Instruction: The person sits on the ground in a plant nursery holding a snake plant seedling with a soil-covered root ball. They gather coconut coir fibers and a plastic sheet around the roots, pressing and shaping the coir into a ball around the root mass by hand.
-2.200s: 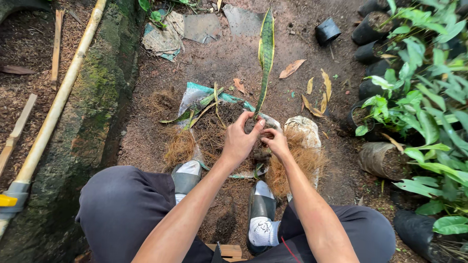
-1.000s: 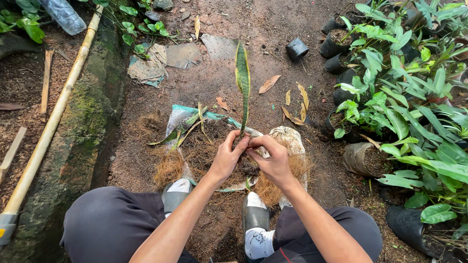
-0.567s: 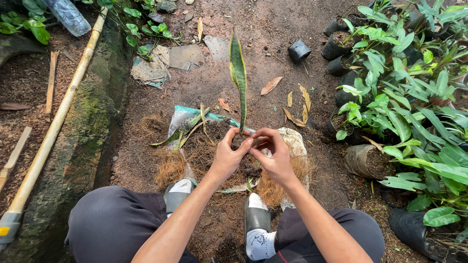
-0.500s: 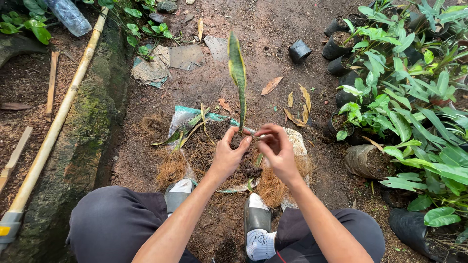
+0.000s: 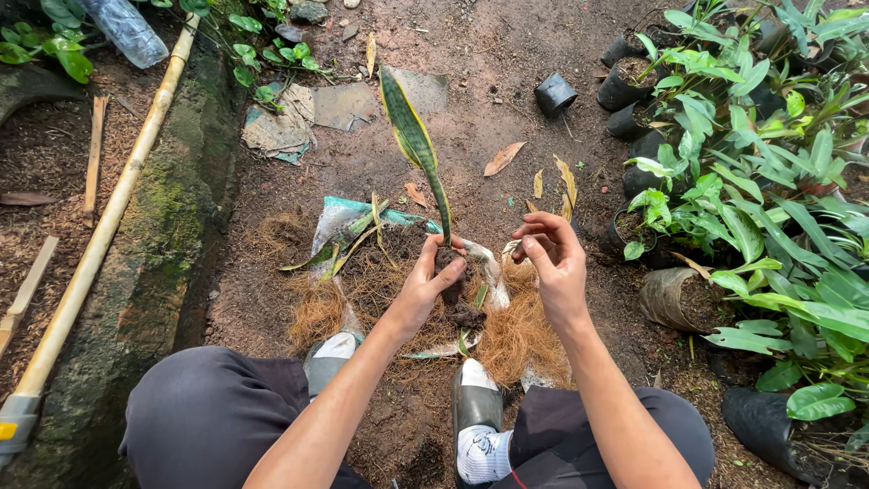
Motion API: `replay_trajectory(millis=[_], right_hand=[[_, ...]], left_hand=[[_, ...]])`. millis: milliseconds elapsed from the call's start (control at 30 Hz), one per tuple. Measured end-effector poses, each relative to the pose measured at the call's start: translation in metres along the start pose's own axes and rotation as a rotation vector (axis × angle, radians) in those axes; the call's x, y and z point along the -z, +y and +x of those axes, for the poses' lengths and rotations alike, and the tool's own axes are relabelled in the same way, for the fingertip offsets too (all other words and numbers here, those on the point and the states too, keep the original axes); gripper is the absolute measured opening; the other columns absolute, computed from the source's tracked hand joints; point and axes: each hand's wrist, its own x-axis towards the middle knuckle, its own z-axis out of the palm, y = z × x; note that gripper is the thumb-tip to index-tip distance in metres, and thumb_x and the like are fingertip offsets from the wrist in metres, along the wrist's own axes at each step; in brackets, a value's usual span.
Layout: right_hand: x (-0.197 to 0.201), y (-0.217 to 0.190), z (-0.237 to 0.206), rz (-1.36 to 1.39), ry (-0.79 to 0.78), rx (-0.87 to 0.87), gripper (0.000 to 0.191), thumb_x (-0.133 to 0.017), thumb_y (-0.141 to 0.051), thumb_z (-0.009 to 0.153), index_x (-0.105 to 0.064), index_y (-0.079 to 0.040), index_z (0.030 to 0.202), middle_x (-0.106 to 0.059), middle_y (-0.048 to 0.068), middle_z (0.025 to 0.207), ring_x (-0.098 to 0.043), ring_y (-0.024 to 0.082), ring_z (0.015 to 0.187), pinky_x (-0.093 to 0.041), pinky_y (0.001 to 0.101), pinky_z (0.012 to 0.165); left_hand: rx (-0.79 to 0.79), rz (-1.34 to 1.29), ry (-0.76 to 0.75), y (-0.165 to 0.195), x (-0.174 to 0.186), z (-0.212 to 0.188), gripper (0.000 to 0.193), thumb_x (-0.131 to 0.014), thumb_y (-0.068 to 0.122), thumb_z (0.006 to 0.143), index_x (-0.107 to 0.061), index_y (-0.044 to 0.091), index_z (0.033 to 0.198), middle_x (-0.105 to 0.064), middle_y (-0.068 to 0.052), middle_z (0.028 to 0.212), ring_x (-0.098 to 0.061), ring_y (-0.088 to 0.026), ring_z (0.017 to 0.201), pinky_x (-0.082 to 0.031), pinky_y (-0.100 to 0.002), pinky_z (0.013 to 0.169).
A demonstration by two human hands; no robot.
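Within left hand [image 5: 427,285], leaf cutting [image 5: 415,145]

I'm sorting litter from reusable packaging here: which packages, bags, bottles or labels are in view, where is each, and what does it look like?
Plastic bag: flat on the soil under the fibre pile, ahead of the left hand; whitish with a teal edge.
Plastic bottle: lying at top left among leaves; clear, crumpled.
Flattened sheets: on the dirt beyond the bag; grey, torn, muddy.
Nursery bags: at right, black, holding plants.
No signs or screens.

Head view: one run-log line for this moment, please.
left hand: grips snake plant cutting at soil-clad base, upright | right hand: open, empty, apart | beneath: coconut fibre, soil pile
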Motion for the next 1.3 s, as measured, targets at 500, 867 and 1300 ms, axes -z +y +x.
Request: replay_trajectory(millis=[500,867,1300], right_hand=[[-0.005,-0.006,0.001,-0.126,-0.006,-0.111,0.022,-0.061,-0.008,0.099,-0.062,-0.002,0.120,-0.069,0.009,0.103,-0.067,0.014,0.093,-0.058,0.0302,0.081],[-0.001,-0.001,0.002,-0.083,-0.030,-0.096,0.019,-0.063,-0.006,0.098,-0.065,-0.001,0.116,-0.071,0.009,0.107,-0.069,0.013,0.095,-0.058,0.0289,0.082],[0.002,0.004,0.002,-0.115,-0.074,-0.108,0.015,-0.061,-0.004,0.099,-0.068,0.000,0.112,-0.072,0.008,0.099,-0.068,0.013,0.089,-0.057,0.0284,0.081]], left_hand=[[0.098,0.055,0.102,0.006,-0.009,-0.003,0.033,-0.083,0.026,0.083,-0.064,0.011,0.106,-0.059,0.001,0.074,-0.052,-0.008,0.063,-0.039,-0.024,0.055],[0.062,-0.338,-0.100,0.018,-0.013,-0.006,0.045,-0.075,0.028,0.087,-0.055,0.020,0.127,-0.064,-0.005,0.104,-0.070,-0.013,0.092,-0.062,-0.029,0.084],[0.049,-0.249,0.016,0.019,-0.012,-0.009,0.030,-0.077,0.027,0.095,-0.059,0.008,0.110,-0.055,0.005,0.066,-0.052,-0.006,0.055,-0.041,-0.022,0.045]])
